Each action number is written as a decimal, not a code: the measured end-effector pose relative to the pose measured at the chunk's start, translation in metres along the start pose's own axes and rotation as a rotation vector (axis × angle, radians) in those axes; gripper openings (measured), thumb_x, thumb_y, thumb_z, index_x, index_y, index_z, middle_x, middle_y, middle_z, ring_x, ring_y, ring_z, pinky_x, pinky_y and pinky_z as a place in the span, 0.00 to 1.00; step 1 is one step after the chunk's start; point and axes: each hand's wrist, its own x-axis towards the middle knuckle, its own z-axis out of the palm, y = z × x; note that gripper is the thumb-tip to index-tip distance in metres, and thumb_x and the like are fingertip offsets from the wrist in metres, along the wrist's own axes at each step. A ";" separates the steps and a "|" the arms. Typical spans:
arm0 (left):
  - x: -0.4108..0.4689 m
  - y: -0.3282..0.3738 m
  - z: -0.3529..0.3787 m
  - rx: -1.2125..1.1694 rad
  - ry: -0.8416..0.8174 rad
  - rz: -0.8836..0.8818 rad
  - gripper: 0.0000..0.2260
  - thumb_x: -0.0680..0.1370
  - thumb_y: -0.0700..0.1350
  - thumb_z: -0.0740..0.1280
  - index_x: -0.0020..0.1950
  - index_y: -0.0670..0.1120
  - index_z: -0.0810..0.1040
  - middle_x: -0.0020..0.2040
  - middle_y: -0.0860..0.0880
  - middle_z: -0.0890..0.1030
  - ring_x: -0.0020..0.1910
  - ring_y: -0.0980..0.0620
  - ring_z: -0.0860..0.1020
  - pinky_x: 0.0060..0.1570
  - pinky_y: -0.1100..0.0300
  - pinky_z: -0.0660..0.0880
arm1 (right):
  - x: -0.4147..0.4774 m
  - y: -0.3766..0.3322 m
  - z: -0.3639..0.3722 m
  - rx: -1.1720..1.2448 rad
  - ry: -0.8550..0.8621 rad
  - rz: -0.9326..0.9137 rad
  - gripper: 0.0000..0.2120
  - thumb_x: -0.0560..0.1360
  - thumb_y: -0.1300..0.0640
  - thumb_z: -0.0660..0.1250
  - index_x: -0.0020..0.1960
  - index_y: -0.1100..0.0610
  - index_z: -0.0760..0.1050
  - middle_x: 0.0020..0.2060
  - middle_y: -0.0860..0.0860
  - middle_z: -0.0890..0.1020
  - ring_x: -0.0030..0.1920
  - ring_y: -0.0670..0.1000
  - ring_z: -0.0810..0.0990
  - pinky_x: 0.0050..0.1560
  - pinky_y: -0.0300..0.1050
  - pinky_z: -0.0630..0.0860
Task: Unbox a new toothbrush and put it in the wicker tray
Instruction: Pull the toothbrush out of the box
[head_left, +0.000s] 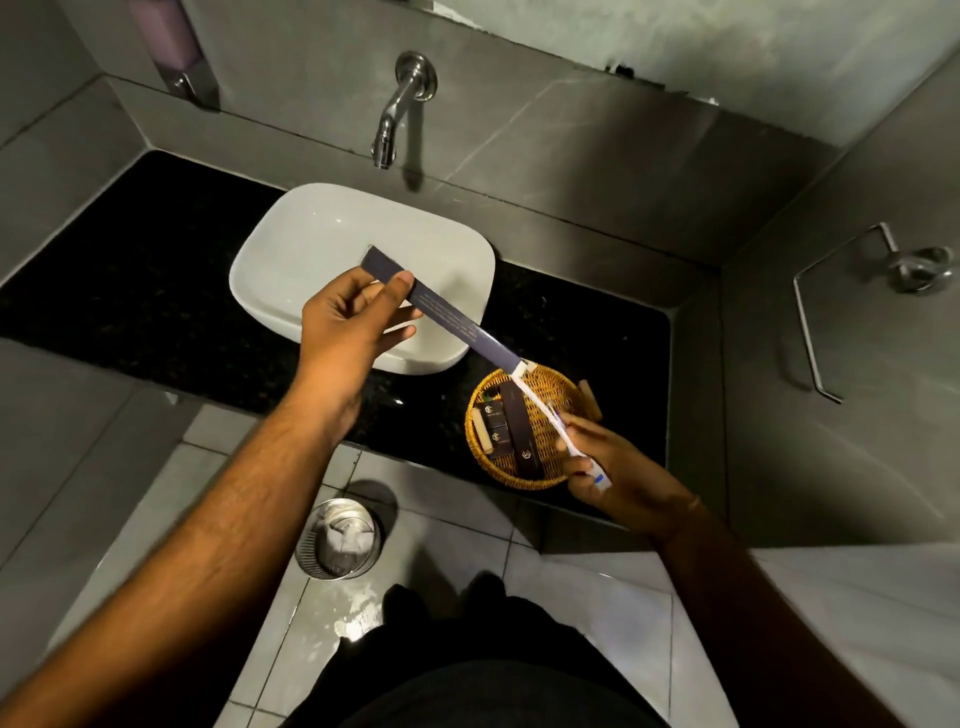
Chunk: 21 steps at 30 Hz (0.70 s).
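My left hand (349, 326) pinches the far end of a long dark blue toothbrush box (451, 312), held slantwise over the white basin. From the box's open lower end a white toothbrush (555, 419) sticks out most of its length. My right hand (618, 473) grips the toothbrush near its outer end, just above the right side of the round wicker tray (558, 383). The tray sits on the black counter and holds several dark boxes (511, 426).
A white basin (322, 228) stands on the black counter (156, 291) under a chrome wall tap (397, 111). A metal bin (338, 538) sits on the tiled floor below. A towel ring (852, 291) hangs on the right wall.
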 end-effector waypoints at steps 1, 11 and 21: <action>0.000 -0.002 -0.001 -0.003 0.006 -0.005 0.13 0.83 0.48 0.75 0.55 0.37 0.80 0.45 0.44 0.81 0.56 0.42 0.90 0.58 0.49 0.87 | -0.001 0.000 -0.005 0.008 0.022 0.025 0.25 0.73 0.57 0.77 0.69 0.45 0.81 0.48 0.55 0.81 0.36 0.45 0.75 0.31 0.36 0.74; 0.009 -0.005 0.026 0.081 -0.019 0.019 0.09 0.84 0.46 0.74 0.44 0.55 0.85 0.37 0.57 0.83 0.60 0.46 0.89 0.60 0.51 0.86 | 0.030 -0.011 -0.042 0.096 0.085 0.010 0.29 0.84 0.62 0.63 0.76 0.34 0.70 0.51 0.56 0.79 0.36 0.48 0.72 0.29 0.36 0.71; 0.002 -0.043 0.002 0.314 0.206 -0.040 0.11 0.81 0.42 0.76 0.63 0.43 0.86 0.56 0.45 0.89 0.54 0.50 0.86 0.57 0.57 0.83 | 0.062 -0.037 -0.035 -0.068 0.158 0.040 0.18 0.84 0.64 0.65 0.73 0.56 0.74 0.41 0.54 0.80 0.32 0.46 0.74 0.25 0.37 0.73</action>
